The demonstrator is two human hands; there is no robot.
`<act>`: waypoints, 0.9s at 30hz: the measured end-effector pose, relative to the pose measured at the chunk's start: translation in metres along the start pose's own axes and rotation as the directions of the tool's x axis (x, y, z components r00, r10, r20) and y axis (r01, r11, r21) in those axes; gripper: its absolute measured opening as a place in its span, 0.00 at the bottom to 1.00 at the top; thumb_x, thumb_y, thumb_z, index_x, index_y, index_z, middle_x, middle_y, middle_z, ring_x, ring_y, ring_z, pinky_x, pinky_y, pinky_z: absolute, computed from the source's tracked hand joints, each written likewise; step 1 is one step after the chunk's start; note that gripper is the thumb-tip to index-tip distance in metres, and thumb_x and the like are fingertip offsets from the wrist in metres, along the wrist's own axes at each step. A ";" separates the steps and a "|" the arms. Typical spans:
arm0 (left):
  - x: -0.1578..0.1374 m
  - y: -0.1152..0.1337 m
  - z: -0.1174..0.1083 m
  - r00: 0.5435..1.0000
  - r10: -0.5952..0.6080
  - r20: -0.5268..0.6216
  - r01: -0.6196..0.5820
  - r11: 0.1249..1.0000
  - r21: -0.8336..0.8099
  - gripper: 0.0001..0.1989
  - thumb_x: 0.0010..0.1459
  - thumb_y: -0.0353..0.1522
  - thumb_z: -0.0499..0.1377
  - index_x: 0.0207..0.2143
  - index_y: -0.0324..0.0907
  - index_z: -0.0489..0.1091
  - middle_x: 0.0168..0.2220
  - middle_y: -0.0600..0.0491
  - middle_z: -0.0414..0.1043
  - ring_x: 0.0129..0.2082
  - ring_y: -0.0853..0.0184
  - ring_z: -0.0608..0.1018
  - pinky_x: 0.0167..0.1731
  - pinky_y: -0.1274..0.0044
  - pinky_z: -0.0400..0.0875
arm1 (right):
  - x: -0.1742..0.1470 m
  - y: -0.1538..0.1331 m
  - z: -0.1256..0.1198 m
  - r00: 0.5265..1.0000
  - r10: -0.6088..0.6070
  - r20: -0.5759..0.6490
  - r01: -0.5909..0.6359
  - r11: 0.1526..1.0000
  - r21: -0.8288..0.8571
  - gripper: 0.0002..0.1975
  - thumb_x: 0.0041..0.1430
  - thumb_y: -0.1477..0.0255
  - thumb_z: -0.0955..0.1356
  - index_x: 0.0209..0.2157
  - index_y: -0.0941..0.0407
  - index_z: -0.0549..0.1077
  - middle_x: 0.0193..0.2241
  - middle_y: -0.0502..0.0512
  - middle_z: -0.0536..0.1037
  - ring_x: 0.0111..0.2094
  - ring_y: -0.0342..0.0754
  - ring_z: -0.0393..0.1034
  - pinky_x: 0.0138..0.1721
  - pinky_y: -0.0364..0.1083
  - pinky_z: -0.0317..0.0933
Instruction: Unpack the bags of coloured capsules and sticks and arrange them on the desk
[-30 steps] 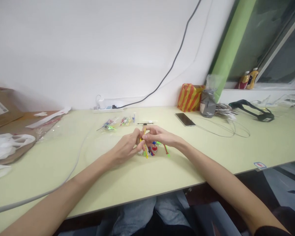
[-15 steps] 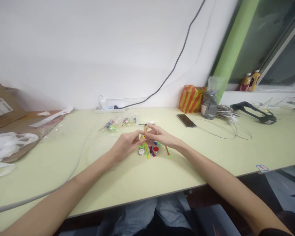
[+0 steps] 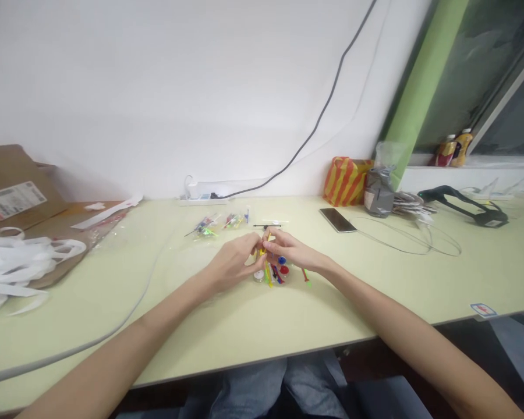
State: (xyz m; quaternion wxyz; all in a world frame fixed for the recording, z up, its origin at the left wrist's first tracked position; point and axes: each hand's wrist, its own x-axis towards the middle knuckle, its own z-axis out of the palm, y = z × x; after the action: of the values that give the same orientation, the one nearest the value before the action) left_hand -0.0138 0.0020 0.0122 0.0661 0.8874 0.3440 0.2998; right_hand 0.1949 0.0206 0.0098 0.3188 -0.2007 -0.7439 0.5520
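My left hand (image 3: 232, 263) and my right hand (image 3: 296, 251) meet over the middle of the table, both pinching a small yellow plastic stick (image 3: 262, 252). Fingers hide much of it, so its full shape is unclear. Under and just in front of the hands lies a cluster of small plastic pieces: a white disc (image 3: 258, 276), a red disc (image 3: 284, 270), a blue disc (image 3: 282, 261) and several coloured sticks. A red stick with a green tip (image 3: 306, 278) lies right of them. Beyond my fingers rests a thin black stick (image 3: 267, 226).
Bags of small coloured parts (image 3: 205, 226) lie behind my left hand. A phone (image 3: 337, 220), a striped bag (image 3: 347, 181) and a black headset-like frame (image 3: 465, 203) are at right. At left are a cardboard box (image 3: 21, 180), white strips (image 3: 30, 256) and a grey cable (image 3: 113, 326).
The whole view has shifted slightly, with things appearing farther right and a little lower. Both hands stay together on the yellow stick, with only small finger movement.
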 end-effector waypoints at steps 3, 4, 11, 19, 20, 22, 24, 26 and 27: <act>-0.001 0.002 0.001 1.000 -0.003 0.019 0.001 0.995 0.096 0.07 0.66 0.37 0.52 0.36 0.44 0.61 0.28 0.57 0.67 0.24 0.69 0.69 0.27 0.76 0.60 | 0.000 -0.001 0.004 1.000 -0.005 0.009 0.004 0.999 0.049 0.21 0.66 0.50 0.66 0.38 0.53 0.60 0.27 0.47 0.74 0.21 0.41 0.62 0.22 0.40 0.55; -0.001 0.003 0.001 1.000 0.001 0.015 -0.003 0.994 0.112 0.07 0.67 0.37 0.51 0.36 0.44 0.60 0.28 0.57 0.67 0.24 0.69 0.69 0.26 0.76 0.60 | 0.000 -0.002 0.005 1.000 -0.014 0.015 0.013 0.997 0.071 0.20 0.67 0.50 0.66 0.38 0.53 0.59 0.27 0.47 0.74 0.20 0.41 0.62 0.22 0.40 0.55; -0.001 0.009 0.002 1.000 0.024 0.015 -0.025 0.995 0.093 0.06 0.68 0.37 0.50 0.39 0.45 0.56 0.30 0.55 0.72 0.25 0.66 0.73 0.27 0.76 0.62 | 0.001 -0.004 0.006 0.999 -0.031 0.037 0.025 0.988 0.155 0.19 0.67 0.53 0.67 0.38 0.52 0.60 0.24 0.46 0.72 0.19 0.42 0.63 0.19 0.40 0.51; -0.005 0.005 -0.005 0.978 0.141 -0.154 -0.113 0.978 0.174 0.04 0.66 0.31 0.48 0.36 0.45 0.55 0.23 0.61 0.61 0.19 0.71 0.65 0.24 0.78 0.57 | -0.001 -0.008 -0.010 0.996 -0.064 -0.059 0.074 0.982 0.173 0.18 0.65 0.56 0.69 0.36 0.53 0.60 0.15 0.38 0.59 0.15 0.39 0.49 0.19 0.40 0.53; -0.005 0.005 -0.005 0.975 0.143 -0.170 -0.114 0.979 0.170 0.04 0.67 0.32 0.49 0.36 0.45 0.56 0.23 0.61 0.62 0.19 0.71 0.65 0.24 0.78 0.58 | -0.001 -0.009 -0.014 0.993 -0.062 -0.105 0.076 0.987 0.141 0.18 0.64 0.56 0.69 0.36 0.53 0.61 0.16 0.40 0.63 0.15 0.39 0.53 0.19 0.40 0.53; -0.004 0.004 -0.004 0.970 0.159 -0.186 -0.127 0.977 0.174 0.05 0.68 0.33 0.51 0.37 0.45 0.57 0.25 0.61 0.64 0.21 0.72 0.67 0.25 0.78 0.59 | -0.003 -0.012 -0.023 0.982 -0.047 -0.185 0.056 0.997 0.044 0.19 0.62 0.54 0.71 0.36 0.54 0.63 0.19 0.44 0.70 0.16 0.40 0.60 0.17 0.40 0.53; -0.003 0.003 0.000 0.964 0.200 -0.174 -0.167 0.968 0.188 0.05 0.68 0.34 0.53 0.38 0.44 0.59 0.27 0.59 0.66 0.24 0.71 0.70 0.27 0.79 0.61 | -0.007 -0.017 -0.034 0.974 -0.015 -0.228 -0.001 0.997 -0.072 0.21 0.59 0.53 0.72 0.35 0.55 0.65 0.23 0.47 0.73 0.17 0.40 0.64 0.17 0.40 0.56; -0.002 0.001 0.003 0.962 0.232 -0.142 -0.203 0.960 0.191 0.05 0.69 0.34 0.54 0.38 0.43 0.61 0.30 0.57 0.68 0.28 0.70 0.71 0.29 0.78 0.62 | -0.011 -0.022 -0.046 0.973 0.048 -0.224 -0.086 0.983 -0.163 0.23 0.56 0.51 0.74 0.32 0.57 0.68 0.26 0.51 0.76 0.19 0.41 0.69 0.19 0.40 0.61; -0.001 0.001 0.005 0.963 0.240 -0.126 -0.214 0.958 0.190 0.05 0.69 0.34 0.54 0.37 0.43 0.62 0.31 0.56 0.68 0.29 0.70 0.71 0.30 0.78 0.62 | -0.014 -0.024 -0.053 0.974 0.095 -0.206 -0.135 0.972 -0.192 0.24 0.55 0.51 0.74 0.32 0.58 0.69 0.27 0.53 0.78 0.21 0.43 0.72 0.21 0.41 0.65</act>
State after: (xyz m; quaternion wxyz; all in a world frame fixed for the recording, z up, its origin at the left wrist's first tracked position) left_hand -0.0114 0.0010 0.0077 -0.0726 0.8987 0.2686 0.3389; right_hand 0.2430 0.0408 0.0393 0.3353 -0.3288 -0.7489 0.4676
